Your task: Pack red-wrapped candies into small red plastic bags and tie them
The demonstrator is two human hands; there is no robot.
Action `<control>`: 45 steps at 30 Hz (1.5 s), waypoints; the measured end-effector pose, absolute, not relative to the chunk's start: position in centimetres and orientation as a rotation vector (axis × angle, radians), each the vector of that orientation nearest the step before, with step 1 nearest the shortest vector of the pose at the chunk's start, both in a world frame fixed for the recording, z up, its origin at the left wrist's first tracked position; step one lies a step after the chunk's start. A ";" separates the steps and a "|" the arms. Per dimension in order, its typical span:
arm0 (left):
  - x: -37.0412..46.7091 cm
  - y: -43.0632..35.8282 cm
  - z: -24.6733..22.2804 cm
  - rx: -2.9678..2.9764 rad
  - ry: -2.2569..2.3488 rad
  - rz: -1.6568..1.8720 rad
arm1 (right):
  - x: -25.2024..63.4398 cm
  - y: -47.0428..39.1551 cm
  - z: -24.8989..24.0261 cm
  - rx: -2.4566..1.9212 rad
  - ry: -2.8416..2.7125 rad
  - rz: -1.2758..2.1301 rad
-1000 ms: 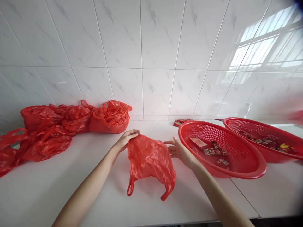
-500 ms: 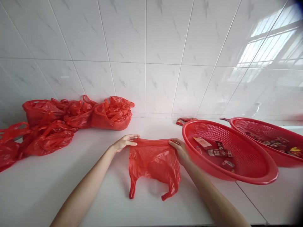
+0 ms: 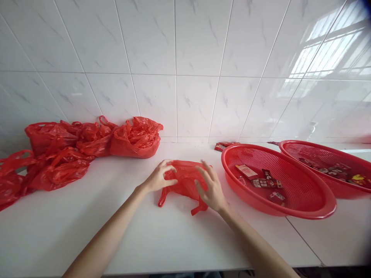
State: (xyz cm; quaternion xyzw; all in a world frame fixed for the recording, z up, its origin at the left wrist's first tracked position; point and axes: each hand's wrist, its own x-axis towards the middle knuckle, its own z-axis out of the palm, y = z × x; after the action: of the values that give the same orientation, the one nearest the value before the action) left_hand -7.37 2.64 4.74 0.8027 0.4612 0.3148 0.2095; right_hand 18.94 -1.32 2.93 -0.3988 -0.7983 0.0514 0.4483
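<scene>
A thin red plastic bag lies on the white counter in front of me, its two handle loops pointing toward me. My left hand is over the bag's left side, fingers apart and curved. Over the right side is my right hand, its fingers spread. Neither hand is closed on the bag; whether the fingertips touch it is hard to tell. The right hand is left of a red perforated basket, which holds several small packets.
Several red plastic bags are heaped at the left, with a fuller one near the tiled wall. A second red basket with packets stands at the far right. Red packets lie behind the nearer basket on the counter.
Both hands have let go of the bag's far edge and opened. The bag has shifted away from me and now lies lower and more bunched, its handles farther from the front edge.
</scene>
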 end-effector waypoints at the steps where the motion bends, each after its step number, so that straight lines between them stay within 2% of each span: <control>1: -7.1 2.4 4.5 2.270 1.278 0.819 | 18.6 -1.8 3.1 -0.866 -2.099 0.091; 4: -6.5 2.2 3.5 2.345 1.292 0.757 | 17.3 -2.6 2.9 -0.713 -2.388 0.023; 7: -6.3 2.6 2.7 2.381 1.299 0.821 | 16.5 -2.7 1.6 -0.917 -2.463 -0.109; 12: -6.3 3.3 2.4 2.386 1.351 0.955 | 16.6 -2.1 0.6 -1.152 -2.417 -0.259; 21: -5.4 3.0 3.1 2.350 1.487 1.086 | 16.6 -2.3 2.1 -1.323 -2.205 -0.385; 29: -3.4 2.0 3.2 2.540 1.817 1.121 | 16.5 -2.7 2.7 -1.289 -2.315 -0.245; 35: -4.3 1.9 4.3 2.404 2.135 1.112 | 16.5 -2.9 3.0 -1.361 -2.313 -0.170; 37: -4.9 2.0 4.8 2.383 2.020 1.190 | 16.9 -2.6 3.1 -1.438 -2.295 -0.048; 40: -5.0 1.5 5.4 2.478 1.604 1.286 | 17.6 -2.0 3.0 -1.503 -2.256 0.168; 43: -3.7 0.6 5.5 2.617 1.354 1.173 | 18.1 -1.4 2.8 -1.479 -2.223 0.345; 45: -2.6 0.2 5.1 2.672 1.395 1.042 | 18.2 -1.2 2.7 -1.437 -2.209 0.452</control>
State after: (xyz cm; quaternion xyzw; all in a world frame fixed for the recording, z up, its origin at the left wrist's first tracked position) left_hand -2.60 0.16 5.06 0.8376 0.4372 0.3265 -0.0237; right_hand 18.18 -1.21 2.70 -0.5227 -0.8038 0.1644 0.2318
